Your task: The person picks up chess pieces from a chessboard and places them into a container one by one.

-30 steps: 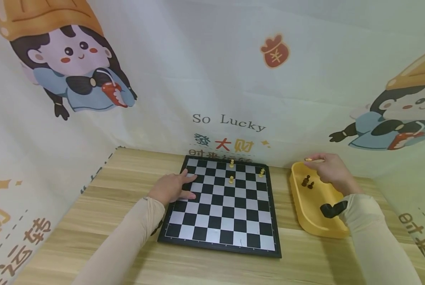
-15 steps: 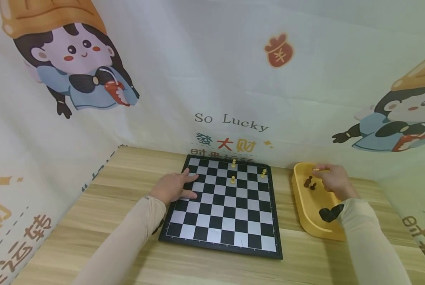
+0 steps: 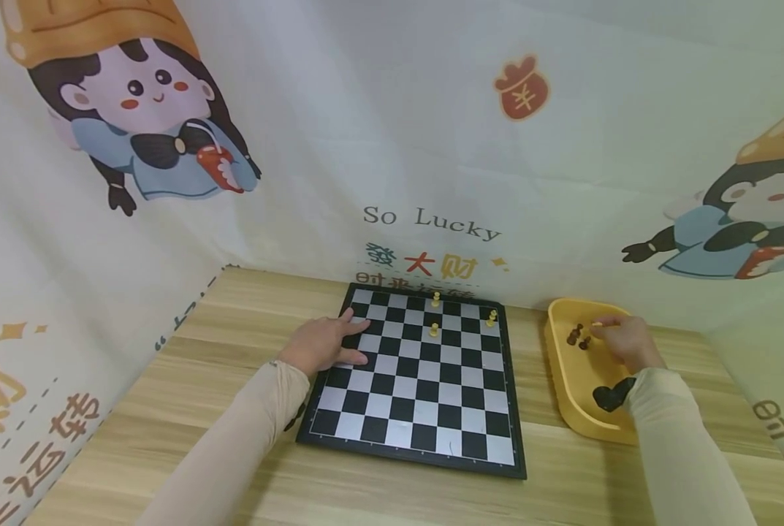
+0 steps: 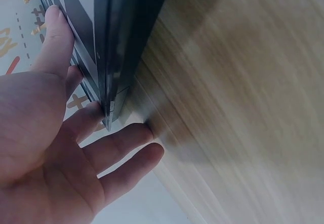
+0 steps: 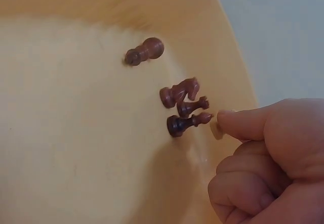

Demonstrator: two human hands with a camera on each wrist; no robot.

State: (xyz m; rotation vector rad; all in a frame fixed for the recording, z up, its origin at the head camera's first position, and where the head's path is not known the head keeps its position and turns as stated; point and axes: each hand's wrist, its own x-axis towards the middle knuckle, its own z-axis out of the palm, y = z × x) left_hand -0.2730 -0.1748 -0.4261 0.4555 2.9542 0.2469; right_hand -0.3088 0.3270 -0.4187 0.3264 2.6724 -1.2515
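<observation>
- By the right-hand grip [image 3: 628, 343], a pale chess piece [image 5: 216, 130] is pinched between thumb and index finger, with the other fingers folded into the palm; most of the piece is hidden, so its kind cannot be told.
- This piece is held at the far end of a yellow tray [image 3: 565, 409], low beside its wall.
- Just beside the fingertips, three dark pieces are crowded together on their sides: a knight [image 5: 178, 92], a smaller piece [image 5: 190, 107] and one with a pointed top [image 5: 187, 125]. Whether the last is touched by the pale piece cannot be told.
- Slightly apart from them, another dark piece [image 5: 145, 51] is laid on its side.
- The pinched piece is separated from the chessboard [image 3: 408, 387] by the tray's raised side and a strip of bench [image 3: 536, 365].
- The board's left edge is straddled by the left-hand grip [image 3: 316, 345], fingers spread and nothing grasped; some left-hand squares are covered.
- On the board, pale pieces are seen at the far edge [image 3: 435, 299], a little nearer [image 3: 434, 330], and by the far right corner [image 3: 492, 318].
- The bench is backed by a printed cloth [image 3: 326, 146].
</observation>
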